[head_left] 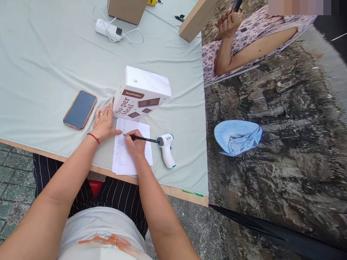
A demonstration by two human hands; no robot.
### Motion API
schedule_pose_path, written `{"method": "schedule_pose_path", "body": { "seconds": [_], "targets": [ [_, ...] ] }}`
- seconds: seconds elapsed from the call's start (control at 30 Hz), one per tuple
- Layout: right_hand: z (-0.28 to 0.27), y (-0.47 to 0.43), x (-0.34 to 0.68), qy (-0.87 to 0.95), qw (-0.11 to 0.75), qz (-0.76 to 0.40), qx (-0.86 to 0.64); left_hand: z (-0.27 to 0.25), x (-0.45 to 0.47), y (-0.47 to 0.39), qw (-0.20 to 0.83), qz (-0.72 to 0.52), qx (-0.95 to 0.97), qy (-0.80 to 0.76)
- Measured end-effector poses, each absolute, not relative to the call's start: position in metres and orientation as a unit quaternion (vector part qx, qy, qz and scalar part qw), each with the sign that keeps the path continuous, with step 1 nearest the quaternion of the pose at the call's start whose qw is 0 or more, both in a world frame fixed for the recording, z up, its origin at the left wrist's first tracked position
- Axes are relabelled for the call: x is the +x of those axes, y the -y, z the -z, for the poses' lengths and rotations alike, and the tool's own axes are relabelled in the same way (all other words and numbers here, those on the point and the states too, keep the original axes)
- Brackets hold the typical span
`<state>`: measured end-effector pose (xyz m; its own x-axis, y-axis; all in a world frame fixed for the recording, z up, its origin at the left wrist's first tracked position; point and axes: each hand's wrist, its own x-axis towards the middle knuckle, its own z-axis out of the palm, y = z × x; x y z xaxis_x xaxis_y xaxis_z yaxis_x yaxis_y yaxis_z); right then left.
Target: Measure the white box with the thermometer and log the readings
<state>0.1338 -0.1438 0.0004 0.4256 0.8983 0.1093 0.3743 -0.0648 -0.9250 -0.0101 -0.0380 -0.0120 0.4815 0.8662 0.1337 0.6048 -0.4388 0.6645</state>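
My right hand point(135, 144) grips a black pen point(145, 139), its tip pressed on a printed sheet of paper point(127, 159) near the table's front edge. My left hand point(104, 122) lies flat, fingers spread, on the sheet's left top corner and the cloth. A white and brown carton marked Super Meal point(142, 94) stands just behind the paper, touching my left fingertips.
A phone point(80, 109) lies face up to the left. A white and blue infrared thermometer point(166, 148) rests right of the paper. Farther back are a power strip point(108, 29) and cardboard boxes point(127, 10). Another person's arm point(230, 39) is at the far right; a blue hat point(237, 136) lies on the ground.
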Motion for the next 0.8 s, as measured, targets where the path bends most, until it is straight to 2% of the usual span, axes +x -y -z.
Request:
{"method": "schedule_pose_path", "body": {
  "seconds": [0.8],
  "targets": [
    [0.0008, 0.1441, 0.1353, 0.468, 0.502, -0.258, -0.680, 0.0062, -0.0090, 0.0401, 0.283, -0.225, 0.809, -0.463]
  ]
}}
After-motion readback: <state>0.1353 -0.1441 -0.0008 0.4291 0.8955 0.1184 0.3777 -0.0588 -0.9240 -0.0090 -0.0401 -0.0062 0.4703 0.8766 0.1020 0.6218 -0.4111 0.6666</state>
